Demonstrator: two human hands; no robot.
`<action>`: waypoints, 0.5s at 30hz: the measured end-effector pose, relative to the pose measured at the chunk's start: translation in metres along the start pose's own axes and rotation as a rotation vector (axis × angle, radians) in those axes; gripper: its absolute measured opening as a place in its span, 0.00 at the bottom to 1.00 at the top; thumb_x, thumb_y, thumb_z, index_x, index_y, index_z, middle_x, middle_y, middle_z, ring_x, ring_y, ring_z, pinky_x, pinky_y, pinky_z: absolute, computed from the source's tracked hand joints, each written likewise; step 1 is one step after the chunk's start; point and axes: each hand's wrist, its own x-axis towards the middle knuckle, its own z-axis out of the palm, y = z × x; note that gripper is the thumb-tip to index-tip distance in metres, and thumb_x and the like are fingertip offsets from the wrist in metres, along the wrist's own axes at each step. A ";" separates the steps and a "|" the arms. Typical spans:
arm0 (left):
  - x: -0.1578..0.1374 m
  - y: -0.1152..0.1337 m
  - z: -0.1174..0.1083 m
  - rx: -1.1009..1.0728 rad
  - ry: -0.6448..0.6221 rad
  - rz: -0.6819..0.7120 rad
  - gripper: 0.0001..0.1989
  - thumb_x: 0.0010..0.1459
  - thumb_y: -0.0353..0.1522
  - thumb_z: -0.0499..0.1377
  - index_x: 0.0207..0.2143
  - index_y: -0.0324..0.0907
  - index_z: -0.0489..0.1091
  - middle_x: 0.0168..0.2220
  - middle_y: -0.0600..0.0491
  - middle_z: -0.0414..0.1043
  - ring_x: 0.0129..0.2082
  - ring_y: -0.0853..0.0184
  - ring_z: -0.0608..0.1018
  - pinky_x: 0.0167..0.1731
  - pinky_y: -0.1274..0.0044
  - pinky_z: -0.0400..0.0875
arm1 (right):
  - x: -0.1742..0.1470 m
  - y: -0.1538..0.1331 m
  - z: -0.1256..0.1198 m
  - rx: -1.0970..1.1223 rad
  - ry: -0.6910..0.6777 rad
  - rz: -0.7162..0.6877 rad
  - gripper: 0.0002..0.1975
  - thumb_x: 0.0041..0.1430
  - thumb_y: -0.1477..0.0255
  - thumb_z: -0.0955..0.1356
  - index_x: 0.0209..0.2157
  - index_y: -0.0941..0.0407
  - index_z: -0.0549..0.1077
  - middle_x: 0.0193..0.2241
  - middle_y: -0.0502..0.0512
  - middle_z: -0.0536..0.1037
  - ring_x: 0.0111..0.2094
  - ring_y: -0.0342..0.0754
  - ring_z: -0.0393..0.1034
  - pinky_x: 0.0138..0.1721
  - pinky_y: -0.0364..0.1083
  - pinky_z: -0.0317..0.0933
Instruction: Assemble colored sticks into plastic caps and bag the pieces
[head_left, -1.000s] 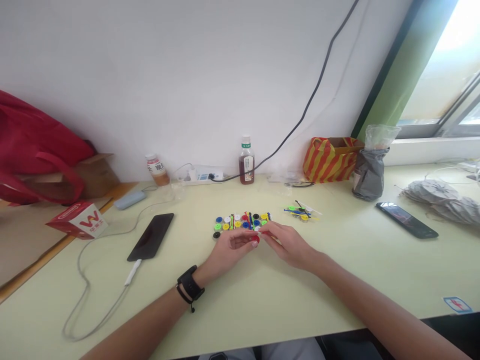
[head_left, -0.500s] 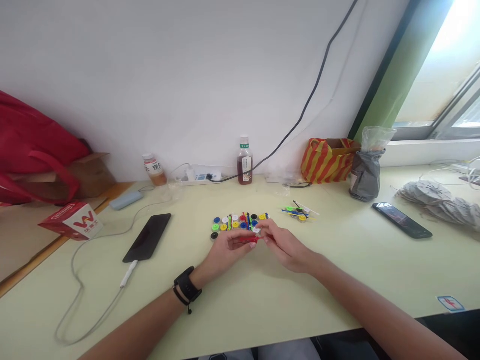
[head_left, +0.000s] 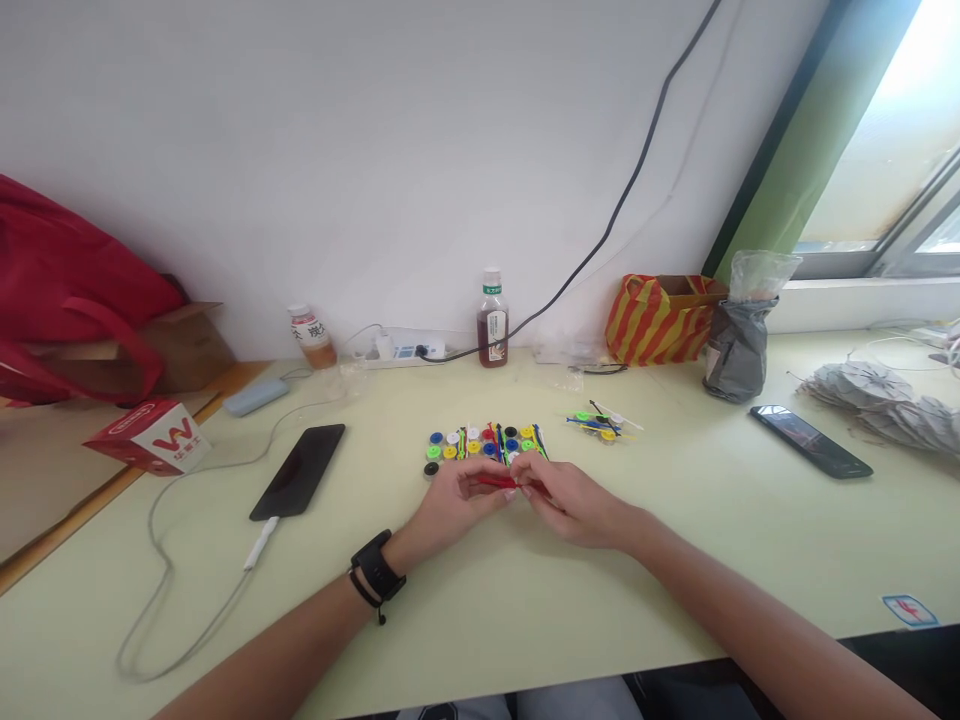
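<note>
One red piece point(head_left: 496, 482) lies between the two hands, on the near side of some coloured wheels point(head_left: 450, 452); the left grip point(head_left: 459, 495) and right grip point(head_left: 570, 500) are both pinched on it, fingertips nearly meeting. A box point(head_left: 146, 437) bears a large red W over small characters. On the small bottle point(head_left: 313, 338), bold dark characters include 炭; the dark bottle point(head_left: 493, 320) has a green neck band beginning 东方, its white label too small to read. A blue-edged sticker point(head_left: 910, 610) with a red mark is at the near edge of the table point(head_left: 480, 620), which is pale yellow-green. Behind stands a white wall point(head_left: 337, 150), crossed by a black cable point(head_left: 634, 180); at right, a green post point(head_left: 817, 150) adjoins a bright window point(head_left: 885, 190).
</note>
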 end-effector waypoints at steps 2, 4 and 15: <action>0.000 0.001 0.000 0.014 0.003 0.004 0.14 0.60 0.36 0.69 0.46 0.40 0.81 0.48 0.44 0.81 0.48 0.57 0.82 0.52 0.66 0.78 | 0.000 0.000 0.000 -0.008 0.002 -0.001 0.11 0.68 0.79 0.60 0.49 0.52 0.61 0.32 0.48 0.70 0.29 0.45 0.61 0.33 0.44 0.54; 0.000 0.001 0.000 0.027 0.010 0.010 0.14 0.59 0.36 0.69 0.47 0.40 0.81 0.49 0.44 0.81 0.48 0.57 0.82 0.52 0.66 0.78 | 0.000 0.001 0.000 -0.018 0.006 0.000 0.11 0.67 0.79 0.60 0.48 0.52 0.61 0.31 0.47 0.70 0.28 0.45 0.61 0.33 0.43 0.54; 0.000 -0.001 -0.001 0.110 0.011 0.064 0.10 0.62 0.34 0.67 0.45 0.41 0.80 0.46 0.46 0.81 0.48 0.59 0.81 0.53 0.67 0.77 | 0.002 0.004 0.003 -0.087 -0.026 0.000 0.14 0.66 0.79 0.61 0.51 0.52 0.60 0.35 0.51 0.74 0.33 0.47 0.68 0.37 0.45 0.59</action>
